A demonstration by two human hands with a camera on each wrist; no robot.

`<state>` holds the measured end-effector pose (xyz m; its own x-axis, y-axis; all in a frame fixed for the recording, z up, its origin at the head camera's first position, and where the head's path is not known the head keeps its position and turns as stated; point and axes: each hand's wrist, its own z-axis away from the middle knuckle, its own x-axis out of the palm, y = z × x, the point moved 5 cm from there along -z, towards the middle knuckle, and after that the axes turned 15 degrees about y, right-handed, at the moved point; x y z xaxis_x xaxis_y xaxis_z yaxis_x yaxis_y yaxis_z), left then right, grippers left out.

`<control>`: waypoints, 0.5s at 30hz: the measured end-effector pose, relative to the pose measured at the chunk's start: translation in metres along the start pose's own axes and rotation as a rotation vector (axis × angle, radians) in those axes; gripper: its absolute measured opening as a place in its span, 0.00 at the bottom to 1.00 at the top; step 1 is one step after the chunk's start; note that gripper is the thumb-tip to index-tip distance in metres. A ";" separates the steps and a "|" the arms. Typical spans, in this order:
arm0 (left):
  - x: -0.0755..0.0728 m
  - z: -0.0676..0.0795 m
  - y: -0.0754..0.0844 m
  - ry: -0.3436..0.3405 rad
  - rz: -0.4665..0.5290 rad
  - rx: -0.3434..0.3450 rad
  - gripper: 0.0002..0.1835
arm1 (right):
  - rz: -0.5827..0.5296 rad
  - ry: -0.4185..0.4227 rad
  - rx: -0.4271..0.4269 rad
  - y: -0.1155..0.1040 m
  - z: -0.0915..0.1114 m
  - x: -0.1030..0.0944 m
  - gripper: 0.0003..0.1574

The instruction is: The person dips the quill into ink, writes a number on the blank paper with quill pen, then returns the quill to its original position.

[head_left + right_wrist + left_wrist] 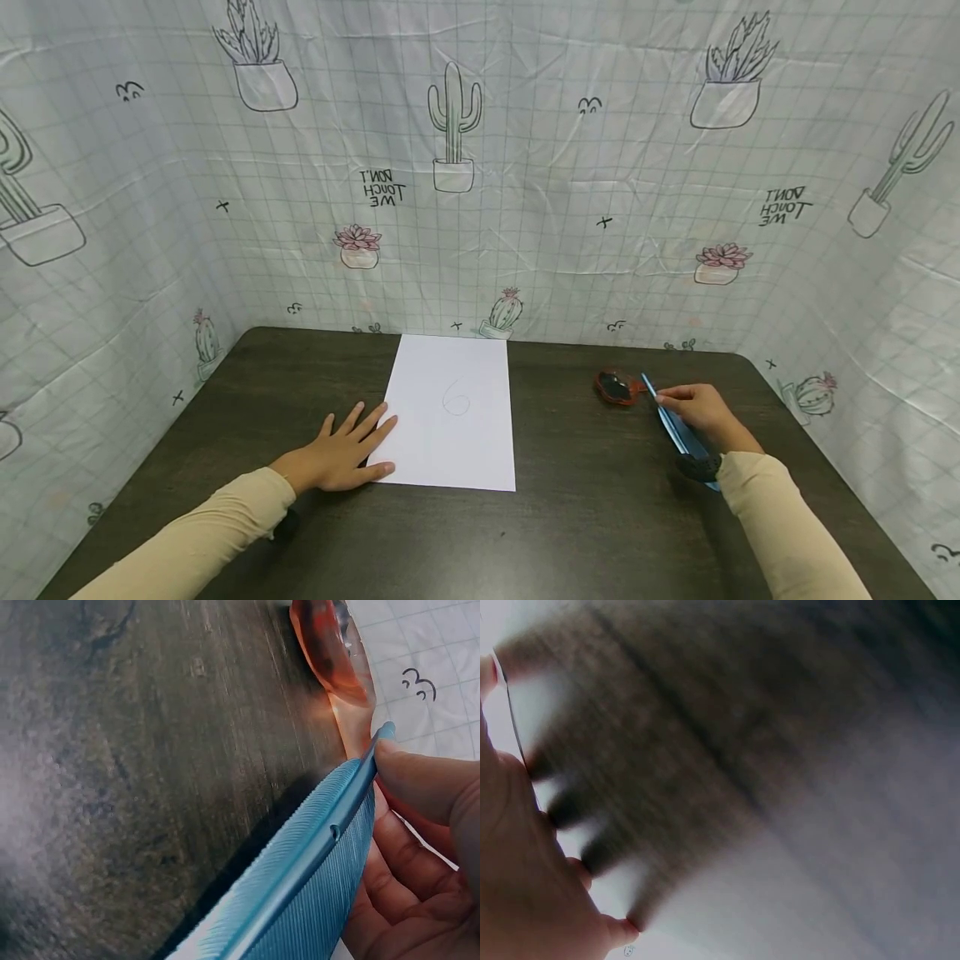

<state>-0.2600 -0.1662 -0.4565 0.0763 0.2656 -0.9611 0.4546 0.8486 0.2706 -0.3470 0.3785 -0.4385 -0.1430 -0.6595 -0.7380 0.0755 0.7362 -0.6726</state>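
My left hand (337,457) lies spread at the left edge of a white sheet of paper (480,454), fingertips touching it. A thin outlined figure like a 6 is drawn on the sheet. In the left wrist view, the left fingers (622,931) are splayed. Over to the right, my right hand (701,408) pinches a blue feather quill (300,862) near its narrow end between thumb and fingers. The feathered part slants back toward the wrist. Just beyond the quill's end is an orange-red translucent object (617,387) with a dark middle and a narrow stem.
Both hands are over a dark wood-grain table (570,517). A pale fabric sheet (525,233) printed with cacti and grid lines hangs along its back and sides. A dark band (697,468) is around the right wrist.
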 end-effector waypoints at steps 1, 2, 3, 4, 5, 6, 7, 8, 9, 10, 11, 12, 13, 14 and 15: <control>0.000 0.000 0.000 0.000 -0.001 0.001 0.41 | 0.005 0.000 -0.001 0.000 0.000 0.000 0.25; 0.000 0.000 0.000 0.000 -0.001 0.002 0.41 | 0.008 0.000 0.000 0.000 0.001 0.000 0.25; 0.000 0.000 0.000 0.001 -0.002 0.003 0.41 | 0.007 -0.001 0.002 0.001 0.000 0.000 0.25; 0.001 0.000 0.000 0.001 -0.002 0.004 0.41 | 0.004 0.002 0.006 0.001 0.000 0.001 0.25; 0.001 0.000 -0.001 0.002 -0.002 0.005 0.41 | 0.003 0.004 0.005 0.001 0.000 0.001 0.25; 0.001 0.000 -0.001 0.002 -0.002 0.005 0.41 | 0.002 0.006 0.006 0.002 -0.001 0.001 0.25; 0.001 0.000 -0.001 0.001 -0.001 0.006 0.41 | 0.002 0.007 0.003 0.002 -0.001 0.001 0.25; 0.001 0.000 -0.001 0.001 -0.001 0.005 0.41 | 0.000 0.009 0.004 0.002 -0.001 0.001 0.25; 0.001 0.000 -0.001 0.001 -0.001 0.005 0.41 | 0.000 0.009 0.001 0.002 -0.001 0.002 0.25; 0.001 0.000 -0.001 0.001 -0.002 0.006 0.41 | 0.000 0.010 0.000 0.002 -0.001 0.002 0.25; 0.001 0.000 -0.001 0.001 -0.003 0.006 0.41 | 0.004 0.011 -0.003 0.001 -0.001 0.002 0.25; 0.002 0.000 -0.001 0.001 -0.004 0.006 0.41 | 0.007 0.011 -0.001 0.001 0.000 0.002 0.25; 0.002 0.000 -0.001 0.002 -0.004 0.006 0.41 | 0.010 0.014 0.001 0.001 0.000 0.002 0.25; 0.002 0.000 -0.001 0.002 -0.005 0.006 0.41 | 0.012 0.016 0.000 0.001 0.000 0.002 0.25; 0.002 0.000 -0.001 0.002 -0.005 0.007 0.41 | 0.019 0.019 0.000 0.000 0.000 0.002 0.25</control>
<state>-0.2608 -0.1668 -0.4586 0.0725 0.2619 -0.9624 0.4609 0.8469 0.2652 -0.3471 0.3777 -0.4399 -0.1601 -0.6423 -0.7496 0.0781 0.7488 -0.6582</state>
